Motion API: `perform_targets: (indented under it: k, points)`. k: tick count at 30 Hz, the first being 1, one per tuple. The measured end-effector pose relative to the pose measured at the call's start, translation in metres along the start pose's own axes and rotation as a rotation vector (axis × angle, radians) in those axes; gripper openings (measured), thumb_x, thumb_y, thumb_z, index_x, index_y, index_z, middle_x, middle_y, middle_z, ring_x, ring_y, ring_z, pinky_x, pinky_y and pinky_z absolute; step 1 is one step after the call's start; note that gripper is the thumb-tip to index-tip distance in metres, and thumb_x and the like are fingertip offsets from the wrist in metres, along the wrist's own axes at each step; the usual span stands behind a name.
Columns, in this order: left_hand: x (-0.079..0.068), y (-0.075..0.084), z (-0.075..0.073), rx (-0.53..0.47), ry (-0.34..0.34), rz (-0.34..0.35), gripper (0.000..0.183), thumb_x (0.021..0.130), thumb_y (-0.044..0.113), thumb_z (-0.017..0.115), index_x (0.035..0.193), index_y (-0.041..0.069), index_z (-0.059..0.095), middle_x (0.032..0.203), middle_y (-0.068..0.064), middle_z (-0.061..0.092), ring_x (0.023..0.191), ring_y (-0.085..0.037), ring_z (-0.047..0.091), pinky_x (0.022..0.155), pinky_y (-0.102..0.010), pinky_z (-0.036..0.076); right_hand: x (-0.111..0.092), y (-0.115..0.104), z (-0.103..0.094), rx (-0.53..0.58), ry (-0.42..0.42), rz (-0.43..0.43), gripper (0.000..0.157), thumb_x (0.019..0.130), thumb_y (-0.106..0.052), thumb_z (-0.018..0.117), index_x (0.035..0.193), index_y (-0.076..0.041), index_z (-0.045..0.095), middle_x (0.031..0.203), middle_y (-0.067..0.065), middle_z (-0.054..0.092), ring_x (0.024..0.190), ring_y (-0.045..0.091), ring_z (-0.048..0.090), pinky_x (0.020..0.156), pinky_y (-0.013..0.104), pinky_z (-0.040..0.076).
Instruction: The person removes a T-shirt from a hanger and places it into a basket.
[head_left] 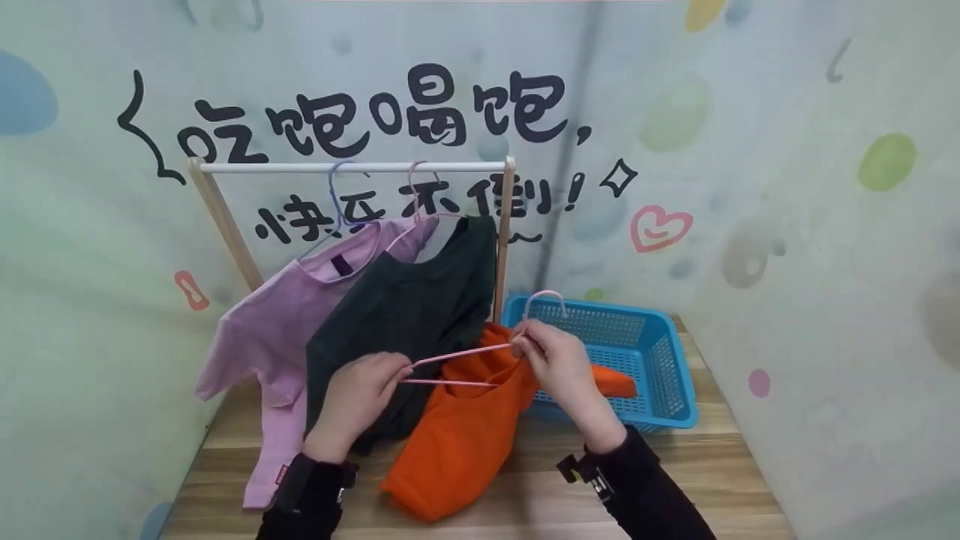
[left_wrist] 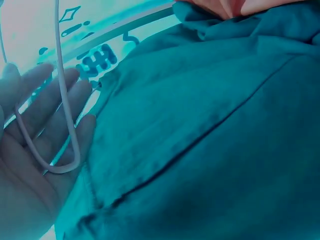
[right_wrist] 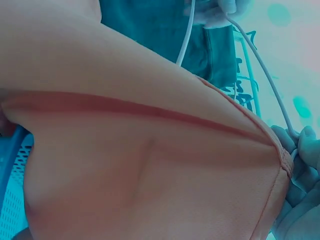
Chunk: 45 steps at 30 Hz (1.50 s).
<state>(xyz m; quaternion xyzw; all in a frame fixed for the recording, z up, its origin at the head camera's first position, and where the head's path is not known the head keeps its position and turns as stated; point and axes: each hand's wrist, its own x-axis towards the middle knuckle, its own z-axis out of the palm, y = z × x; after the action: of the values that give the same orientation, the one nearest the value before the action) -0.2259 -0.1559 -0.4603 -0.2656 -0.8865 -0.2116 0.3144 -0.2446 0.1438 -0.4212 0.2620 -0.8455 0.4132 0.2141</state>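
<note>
Between the hands: pink hanger, its right part entering the neckline of the orange garment; far end hidden by cloth.
Left hand: pinches the hanger's bare left end.
Right hand: pinches the hanger near its hook, collar edge at the fingers.
Orange sleeve: over the blue basket.
Neckline handling (judgement): best seat the right shoulder fully, then ease cloth over the left end, hook kept upright, no stretching.

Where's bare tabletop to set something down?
Bare wooden tabletop shows in front of the blue basket, right of the right black sleeve, and between that sleeve and the orange top. Crowded: the middle, around the pink hanger and dark green shirt; the left, under the lilac shirt.
</note>
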Motion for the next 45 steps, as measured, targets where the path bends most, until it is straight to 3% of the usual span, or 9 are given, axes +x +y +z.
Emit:
perform_targets:
  k: [4, 9, 15, 20, 27, 32, 36, 41, 45]
  points:
    - [-0.004, -0.003, 0.003, 0.010, 0.081, 0.058, 0.012, 0.084, 0.008, 0.077, 0.087, 0.013, 0.066, 0.072, 0.001, 0.060, 0.063, -0.019, 0.058, 0.058, -0.035, 0.051, -0.002, 0.003, -0.003, 0.019, -0.055, -0.014, 0.011, 0.096, -0.019, 0.064, 0.102, -0.011, 0.067, 0.090, -0.003, 0.068, 0.081, 0.010, 0.063, 0.076, 0.027, 0.055]
    - [-0.010, -0.012, 0.000, -0.023, 0.178, 0.091, 0.011, 0.085, 0.005, 0.076, 0.088, 0.010, 0.066, 0.071, 0.001, 0.058, 0.063, -0.016, 0.057, 0.060, -0.033, 0.051, -0.009, 0.016, -0.016, -0.066, -0.157, -0.011, 0.022, 0.097, -0.025, 0.064, 0.116, -0.014, 0.066, 0.102, -0.005, 0.068, 0.087, 0.012, 0.061, 0.081, 0.032, 0.055]
    - [-0.019, -0.022, -0.007, -0.070, 0.202, 0.104, 0.008, 0.096, 0.014, 0.065, 0.089, 0.009, 0.067, 0.074, 0.002, 0.060, 0.068, -0.015, 0.058, 0.065, -0.033, 0.051, -0.022, 0.032, -0.029, -0.175, -0.132, -0.039, 0.019, 0.097, -0.016, 0.063, 0.113, -0.018, 0.073, 0.102, -0.003, 0.073, 0.089, 0.016, 0.068, 0.082, 0.036, 0.055]
    - [-0.026, -0.030, -0.015, -0.080, 0.188, 0.075, 0.014, 0.084, -0.001, 0.073, 0.092, 0.009, 0.068, 0.075, 0.002, 0.061, 0.068, -0.013, 0.058, 0.066, -0.032, 0.050, -0.031, 0.047, -0.037, -0.163, -0.040, 0.032, 0.017, 0.098, -0.013, 0.062, 0.109, -0.016, 0.074, 0.101, -0.002, 0.073, 0.091, 0.017, 0.068, 0.083, 0.038, 0.056]
    - [-0.048, -0.051, -0.039, -0.050, 0.259, 0.000, 0.021, 0.078, -0.010, 0.072, 0.092, 0.005, 0.069, 0.076, 0.000, 0.064, 0.064, -0.014, 0.058, 0.065, -0.029, 0.048, -0.045, 0.065, -0.050, -0.130, 0.086, 0.305, 0.017, 0.100, -0.013, 0.058, 0.111, -0.009, 0.071, 0.103, 0.007, 0.072, 0.090, 0.025, 0.065, 0.084, 0.045, 0.054]
    - [-0.061, -0.061, -0.050, -0.010, 0.304, -0.058, 0.011, 0.084, -0.005, 0.071, 0.091, 0.003, 0.069, 0.076, -0.004, 0.066, 0.063, -0.017, 0.060, 0.064, -0.026, 0.049, -0.047, 0.080, -0.050, -0.038, 0.127, 0.479, 0.024, 0.105, -0.016, 0.048, 0.118, -0.004, 0.065, 0.106, 0.012, 0.069, 0.085, 0.026, 0.061, 0.076, 0.035, 0.052]
    - [-0.068, -0.066, -0.055, 0.012, 0.333, -0.090, 0.011, 0.082, -0.003, 0.073, 0.089, 0.004, 0.067, 0.072, -0.002, 0.063, 0.060, -0.018, 0.056, 0.061, -0.025, 0.046, -0.044, 0.088, -0.051, 0.120, 0.212, 0.601, 0.030, 0.107, -0.019, 0.042, 0.124, -0.003, 0.061, 0.110, 0.013, 0.063, 0.086, 0.025, 0.057, 0.072, 0.026, 0.049]
    - [-0.070, -0.067, -0.059, 0.052, 0.395, -0.154, 0.019, 0.076, -0.008, 0.077, 0.087, 0.004, 0.068, 0.069, -0.003, 0.063, 0.058, -0.019, 0.056, 0.063, -0.017, 0.045, -0.039, 0.090, -0.054, 0.341, 0.378, 0.643, 0.035, 0.109, -0.023, 0.037, 0.129, -0.002, 0.056, 0.117, 0.013, 0.058, 0.095, 0.023, 0.059, 0.078, 0.021, 0.051]
    - [-0.067, -0.064, -0.062, 0.119, 0.443, -0.197, 0.014, 0.080, -0.006, 0.075, 0.089, 0.001, 0.067, 0.070, -0.009, 0.064, 0.060, -0.026, 0.060, 0.063, -0.030, 0.048, -0.039, 0.088, -0.050, 0.390, 0.464, 0.563, 0.033, 0.108, -0.021, 0.038, 0.126, 0.000, 0.057, 0.118, 0.013, 0.059, 0.099, 0.020, 0.061, 0.083, 0.021, 0.051]
